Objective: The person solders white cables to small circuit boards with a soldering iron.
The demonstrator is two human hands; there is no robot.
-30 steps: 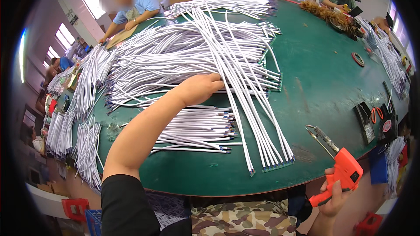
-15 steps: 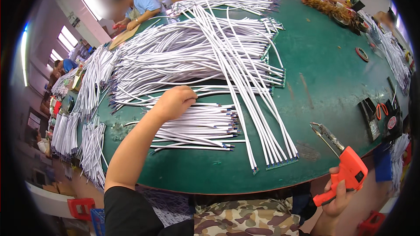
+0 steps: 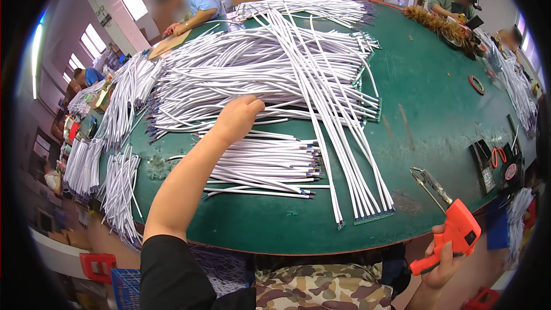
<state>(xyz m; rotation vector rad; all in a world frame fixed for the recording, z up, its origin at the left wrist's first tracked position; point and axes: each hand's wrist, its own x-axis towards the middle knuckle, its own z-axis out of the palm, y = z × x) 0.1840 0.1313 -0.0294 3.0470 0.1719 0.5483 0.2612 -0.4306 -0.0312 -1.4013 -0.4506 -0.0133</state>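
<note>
My right hand (image 3: 445,264) is wrapped round the handle of a red soldering gun (image 3: 461,227), off the table's front edge at the right; its metal tip and thin feed tube point up and to the left. Over the large pile of white cables (image 3: 212,83) is my left hand (image 3: 241,116), its fingers curled. What they grip, if anything, is hidden behind the hand. Below it lies a smaller bundle of white cables (image 3: 264,163) with coloured wire ends. Several long white cables (image 3: 338,143) slant across the pile to a narrow green circuit board strip (image 3: 374,217) near the front.
The green table (image 3: 425,138) carries a tape roll (image 3: 476,84), orange-handled scissors (image 3: 498,157) and a black holder (image 3: 482,163) at the right. More cable bundles (image 3: 117,181) lie on the left. A person in blue (image 3: 201,3) and another in green (image 3: 445,1) sit across the table.
My left hand has moved up and slightly right, from the gap above the smaller bundle onto the large pile's near edge. My right hand holds the soldering gun almost still.
</note>
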